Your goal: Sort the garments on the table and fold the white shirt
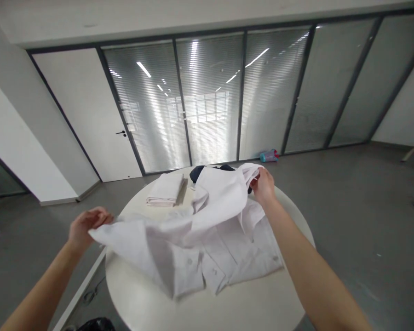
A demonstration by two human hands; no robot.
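A white button-up shirt (207, 230) lies spread over a round white table (255, 308), partly lifted. My left hand (86, 225) pinches one end of the shirt out past the table's left edge. My right hand (264, 186) grips another part of the shirt, raised above the table's far side. The cloth hangs in folds between both hands, and its buttoned front rests on the tabletop.
A folded white garment (165, 189) lies at the table's far left. A dark garment (197, 173) sits at the far edge behind the shirt. A glass partition with blinds and a white door (89, 115) stand beyond. A small colourful object (269, 155) lies on the grey floor.
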